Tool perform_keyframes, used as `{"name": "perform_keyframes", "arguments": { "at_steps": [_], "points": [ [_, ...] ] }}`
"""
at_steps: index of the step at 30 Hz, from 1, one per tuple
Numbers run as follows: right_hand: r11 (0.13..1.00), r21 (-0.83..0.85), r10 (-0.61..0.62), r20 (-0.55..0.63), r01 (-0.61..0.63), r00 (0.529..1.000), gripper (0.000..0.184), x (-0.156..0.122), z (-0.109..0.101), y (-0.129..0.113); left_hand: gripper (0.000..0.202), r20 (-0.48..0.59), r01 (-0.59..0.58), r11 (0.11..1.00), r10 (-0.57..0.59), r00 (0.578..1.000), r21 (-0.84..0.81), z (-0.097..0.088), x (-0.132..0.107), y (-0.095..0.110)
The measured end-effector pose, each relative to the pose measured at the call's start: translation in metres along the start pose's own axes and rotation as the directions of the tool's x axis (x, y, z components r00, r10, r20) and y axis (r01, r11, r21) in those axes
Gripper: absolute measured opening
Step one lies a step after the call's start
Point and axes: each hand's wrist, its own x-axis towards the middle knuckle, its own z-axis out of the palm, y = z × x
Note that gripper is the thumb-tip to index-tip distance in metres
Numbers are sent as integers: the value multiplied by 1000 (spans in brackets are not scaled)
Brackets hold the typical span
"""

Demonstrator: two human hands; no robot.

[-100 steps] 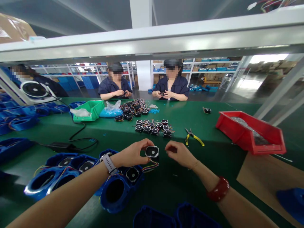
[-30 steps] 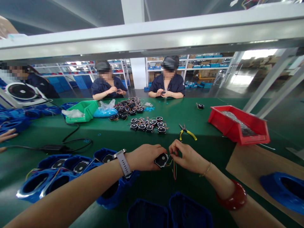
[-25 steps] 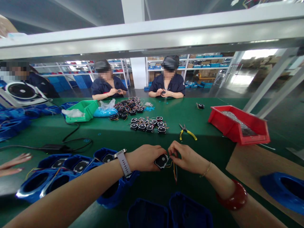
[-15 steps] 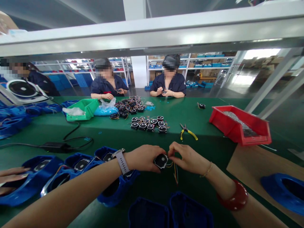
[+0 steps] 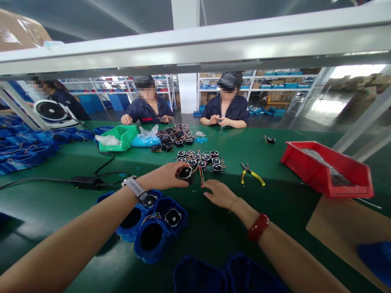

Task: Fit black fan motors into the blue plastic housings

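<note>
Just beside the fan cluster (image 5: 200, 159), left hand (image 5: 166, 176) grips a fan (image 5: 185, 172).

The light is even and rather soft, and it falls from above onto the green table (image 5: 275, 191). Strong daylight enters behind the red bin (image 5: 326, 173), at the far right, and is washed out to white. Shadows under the arms are weak. Straight beams above the table bend near the edges. Faces of the people are blurred.
</note>
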Motion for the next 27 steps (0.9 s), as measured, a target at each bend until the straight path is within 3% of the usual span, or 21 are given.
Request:
{"name": "perform_keyframes", "arguments": {
  "at_steps": [6,9,11,14,16,18,20,22,27],
  "points": [
    [976,-158,-121,191,152,974,30,46,19,-25,46,-37,52,998,-50,998,43,4,-6,-32],
    [965,-179,-147,242,193,959,26,42,15,-33,44,-66,62,997,-59,996,47,7,-12,-34],
    [967,-161,-160,216,197,963,22,28,4,-38,44,-90,66,997,-61,994,44,7,-16,-29],
    [982,-108,-146,98,156,984,15,-2,-20,-51,44,-140,59,998,-54,989,30,7,-23,-11],
    [992,73,-91,-105,99,990,9,-22,-35,-62,43,-172,41,999,-37,984,21,9,-28,7],
    [928,355,15,-342,114,940,5,-40,-47,-75,43,-194,19,999,-14,981,25,13,-34,26],
    [828,530,113,-479,185,870,7,-56,-55,-87,43,-209,-4,999,13,978,41,18,-40,46],
    [819,535,127,-522,208,844,9,-70,-61,-98,42,-226,-28,998,41,973,61,24,-47,63],
    [911,350,14,-558,220,830,10,-106,-73,-119,36,-216,-83,995,92,972,52,36,-68,93]
  ]
}}
